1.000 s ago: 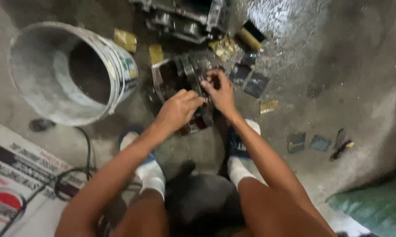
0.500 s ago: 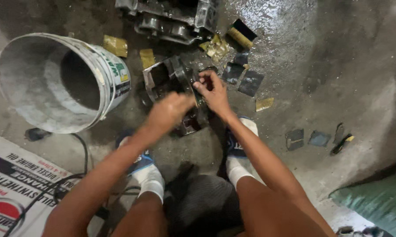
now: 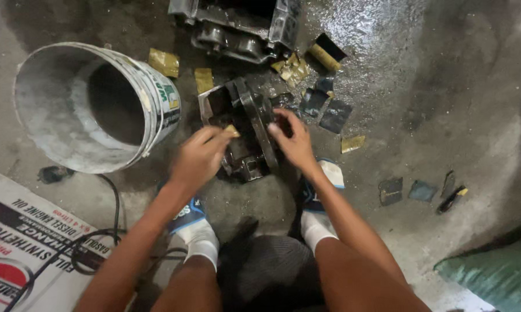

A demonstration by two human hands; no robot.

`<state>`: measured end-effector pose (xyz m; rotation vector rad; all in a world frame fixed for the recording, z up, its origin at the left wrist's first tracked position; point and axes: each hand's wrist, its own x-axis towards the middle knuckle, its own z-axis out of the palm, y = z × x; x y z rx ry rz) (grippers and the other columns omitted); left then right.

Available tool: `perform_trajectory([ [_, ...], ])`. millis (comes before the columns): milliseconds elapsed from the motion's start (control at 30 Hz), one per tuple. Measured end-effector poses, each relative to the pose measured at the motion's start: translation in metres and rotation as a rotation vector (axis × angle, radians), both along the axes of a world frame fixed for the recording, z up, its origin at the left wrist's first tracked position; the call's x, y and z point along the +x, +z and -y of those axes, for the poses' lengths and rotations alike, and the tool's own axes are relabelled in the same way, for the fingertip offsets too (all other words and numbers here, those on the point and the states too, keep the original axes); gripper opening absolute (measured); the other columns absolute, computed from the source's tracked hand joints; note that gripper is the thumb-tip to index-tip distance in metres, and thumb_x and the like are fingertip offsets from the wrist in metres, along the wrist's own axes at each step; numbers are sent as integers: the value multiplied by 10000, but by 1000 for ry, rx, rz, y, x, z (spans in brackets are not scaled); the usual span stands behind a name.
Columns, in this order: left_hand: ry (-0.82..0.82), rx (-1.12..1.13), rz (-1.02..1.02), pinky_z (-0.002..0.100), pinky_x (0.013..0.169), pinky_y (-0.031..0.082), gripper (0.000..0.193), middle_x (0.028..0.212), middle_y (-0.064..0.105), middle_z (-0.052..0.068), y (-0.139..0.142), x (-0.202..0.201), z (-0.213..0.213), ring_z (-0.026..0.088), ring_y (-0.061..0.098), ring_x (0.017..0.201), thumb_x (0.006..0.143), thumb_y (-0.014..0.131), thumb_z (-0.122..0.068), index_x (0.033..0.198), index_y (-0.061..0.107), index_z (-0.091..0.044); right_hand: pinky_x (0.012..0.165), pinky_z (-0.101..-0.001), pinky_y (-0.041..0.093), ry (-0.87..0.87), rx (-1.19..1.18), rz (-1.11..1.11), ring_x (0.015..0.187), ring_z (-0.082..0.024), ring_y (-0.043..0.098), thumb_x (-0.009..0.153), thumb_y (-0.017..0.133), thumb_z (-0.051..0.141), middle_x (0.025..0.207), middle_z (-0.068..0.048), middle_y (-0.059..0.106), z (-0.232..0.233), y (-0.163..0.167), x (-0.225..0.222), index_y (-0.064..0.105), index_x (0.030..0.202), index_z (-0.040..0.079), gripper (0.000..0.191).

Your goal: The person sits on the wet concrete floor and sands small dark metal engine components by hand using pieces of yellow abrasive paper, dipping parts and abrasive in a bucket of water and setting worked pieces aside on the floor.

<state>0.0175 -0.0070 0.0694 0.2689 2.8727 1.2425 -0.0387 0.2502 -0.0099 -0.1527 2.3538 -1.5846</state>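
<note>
A dark, greasy metal engine part (image 3: pixel 243 121) lies on the wet concrete floor between my feet. My left hand (image 3: pixel 200 156) is closed on a small yellow-brown scrap (image 3: pixel 232 130) and rubs it against the part's left side. At the part's right edge, my right hand (image 3: pixel 292 141) rests with its fingers curled over the metal, steadying it. I sit low, knees apart, with both feet in white socks and sandals.
A white plastic bucket (image 3: pixel 93 104) lies tipped on its side at the left. A larger metal casing (image 3: pixel 237 26) sits at the top. Yellow and dark abrasive scraps (image 3: pixel 335 115) lie scattered around. A printed cardboard sheet (image 3: pixel 23 248), a black cable (image 3: pixel 93 254) and a green sack (image 3: pixel 497 271) border the space.
My left hand has shifted a little down and left along the part with the scrap. The view has tilted, so the bucket and parts sit lower in the picture.
</note>
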Motion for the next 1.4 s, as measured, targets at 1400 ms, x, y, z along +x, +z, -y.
perform_trajectory([
  [1400, 279, 16, -415, 519, 821, 540, 261, 1019, 736, 241, 78, -42, 127, 452, 681, 916, 852, 667, -104, 1089, 709, -1, 1029, -382, 554, 203, 138, -9, 1229, -239, 657, 1033, 688, 221, 1354, -120, 655, 34, 93, -46, 608, 1348, 66, 360],
])
